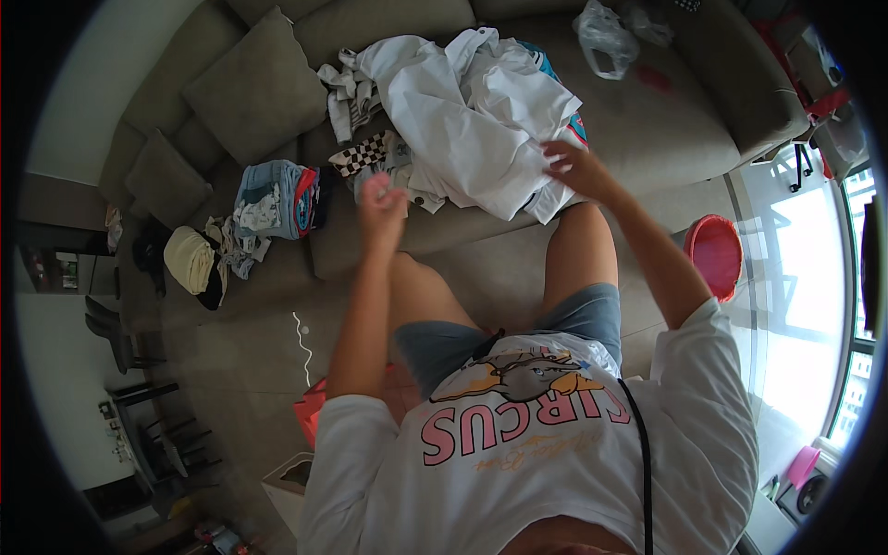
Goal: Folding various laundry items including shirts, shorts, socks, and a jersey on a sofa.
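Observation:
A large white garment (pixel 444 118) with a collar and button lies rumpled over a pile of clothes on the sofa. My right hand (pixel 572 166) is at its right-hand edge, fingers spread and partly bent; whether they touch the cloth is unclear. My left hand (pixel 381 208), slightly blurred, is raised in front of the pile with loosely curled fingers and nothing visible in it. Just beyond it are a black-and-white checkered cloth (pixel 361 154) and grey cloth. A striped white garment (pixel 350 100) sticks out at the pile's left.
Folded jeans (pixel 267 184) and other clothes are stacked to the left, with a folded cream garment (pixel 189 260) farther along. Cushions (pixel 257 87) lean on the sofa back. A clear plastic bag (pixel 605 41) lies at the right. On the floor stand a red basin (pixel 714 257) and a white box (pixel 284 479).

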### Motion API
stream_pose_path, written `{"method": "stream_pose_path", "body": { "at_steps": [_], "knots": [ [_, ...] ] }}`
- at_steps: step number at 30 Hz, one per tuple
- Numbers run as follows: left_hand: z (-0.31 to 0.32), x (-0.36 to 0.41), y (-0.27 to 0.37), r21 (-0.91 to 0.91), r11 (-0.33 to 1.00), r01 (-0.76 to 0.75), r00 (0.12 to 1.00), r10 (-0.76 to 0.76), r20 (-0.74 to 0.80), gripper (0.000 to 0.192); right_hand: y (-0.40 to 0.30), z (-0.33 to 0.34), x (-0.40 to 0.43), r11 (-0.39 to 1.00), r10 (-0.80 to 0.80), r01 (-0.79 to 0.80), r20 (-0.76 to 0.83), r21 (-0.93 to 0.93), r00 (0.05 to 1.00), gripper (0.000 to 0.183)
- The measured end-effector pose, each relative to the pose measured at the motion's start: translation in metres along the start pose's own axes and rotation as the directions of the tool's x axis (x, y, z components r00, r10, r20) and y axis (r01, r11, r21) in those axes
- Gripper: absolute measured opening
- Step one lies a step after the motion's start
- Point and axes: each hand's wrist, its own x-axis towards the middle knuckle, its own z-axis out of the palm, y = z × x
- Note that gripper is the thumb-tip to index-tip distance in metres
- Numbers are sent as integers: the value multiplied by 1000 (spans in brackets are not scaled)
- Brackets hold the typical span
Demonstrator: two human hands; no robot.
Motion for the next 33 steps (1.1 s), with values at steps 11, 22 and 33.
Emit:
{"method": "stream_pose_path", "body": {
  "at_steps": [11,22,33],
  "knots": [
    [98,-54,-13,532,711,-460,888,367,277,78,-39,58,-5,863,-286,210,-103,-460,953,30],
    [39,9,106,-213,971,-105,993,113,26,19,-91,-65,36,379,199,97,-183,920,963,23],
    [68,19,214,-439,877,193,960,-77,268,31,-84,-90,54,801,38,211,-398,561,916,28]
  ]
}}
